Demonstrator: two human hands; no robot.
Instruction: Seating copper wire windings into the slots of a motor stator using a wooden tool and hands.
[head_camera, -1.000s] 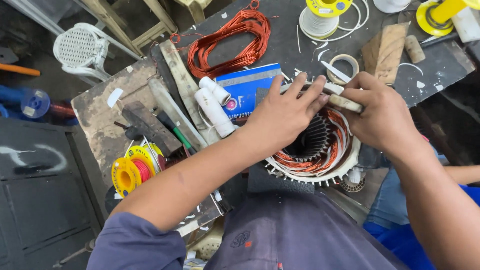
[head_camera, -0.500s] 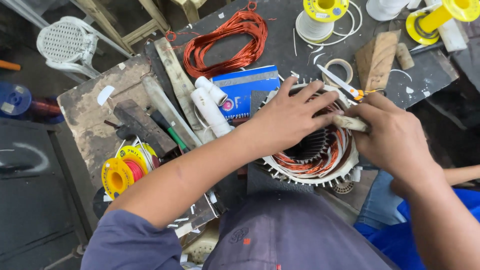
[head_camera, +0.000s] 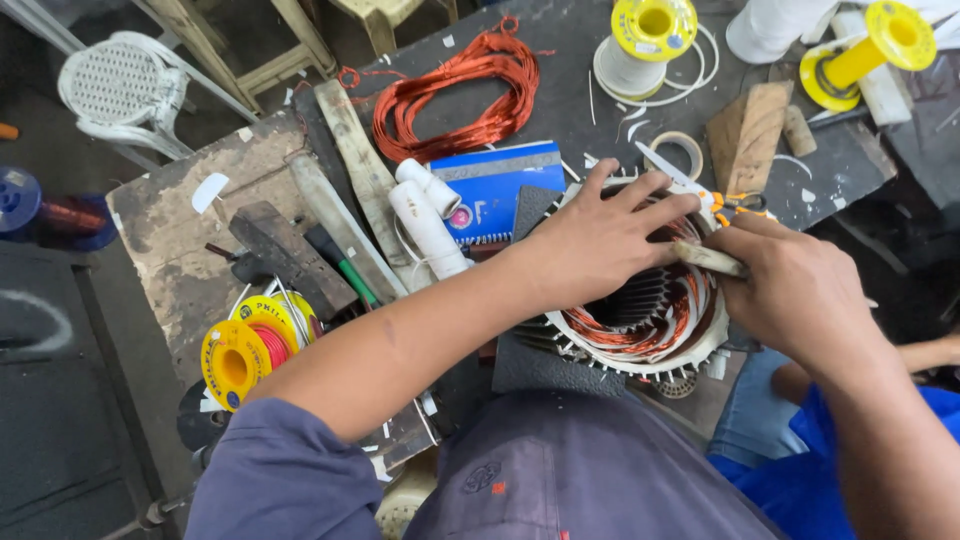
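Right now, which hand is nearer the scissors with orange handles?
Right. The right hand lies just below the scissors, by the handles; the left hand rests on the stator, fingertips close to the blades.

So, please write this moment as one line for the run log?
left hand: flat on motor stator | right hand: grips pale stick at copper windings | scissors: behind stator

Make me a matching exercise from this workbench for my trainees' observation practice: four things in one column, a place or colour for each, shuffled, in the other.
Things:
1. wire coil
2. scissors
3. white tubes
4. motor stator

Descriptions:
A. under both hands
B. copper-orange, at the far side of the bench
C. orange handles, beyond the fingertips
D. lying beside the blue box

Pairs: 1-B, 2-C, 3-D, 4-A
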